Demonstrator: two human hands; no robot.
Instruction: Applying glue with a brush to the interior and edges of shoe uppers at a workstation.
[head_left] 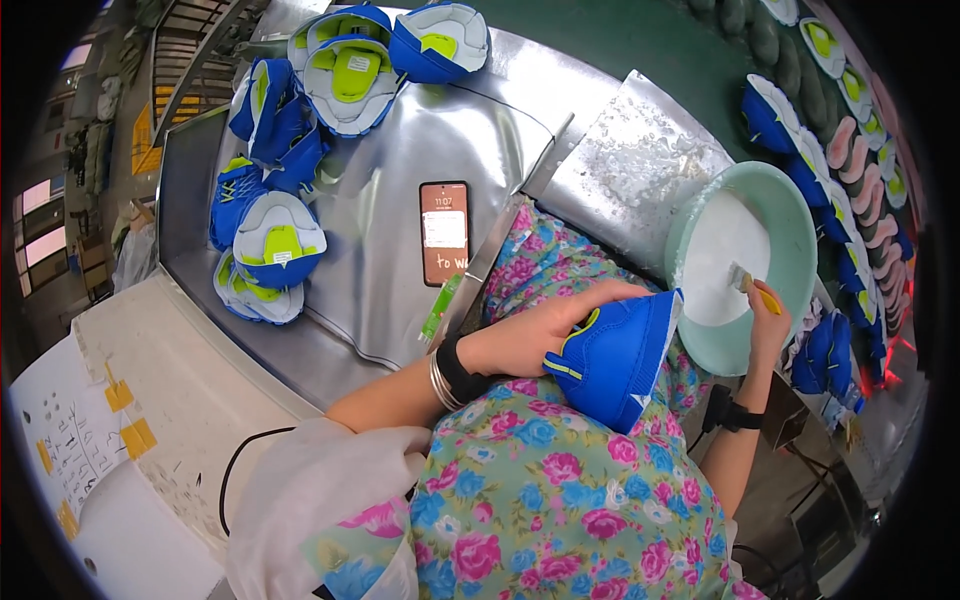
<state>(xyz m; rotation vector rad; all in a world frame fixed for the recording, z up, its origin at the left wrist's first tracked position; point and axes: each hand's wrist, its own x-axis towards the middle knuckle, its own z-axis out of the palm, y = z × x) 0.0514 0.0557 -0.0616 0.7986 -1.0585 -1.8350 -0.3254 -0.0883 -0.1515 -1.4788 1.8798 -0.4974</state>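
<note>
Left hand gripping a blue shoe at centre frame, right hand closed around a yellow brush over the pale green bowl at right, phone above

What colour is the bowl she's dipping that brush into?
The bowl is pale mint green, with white paste inside; the head view shows it.
</note>
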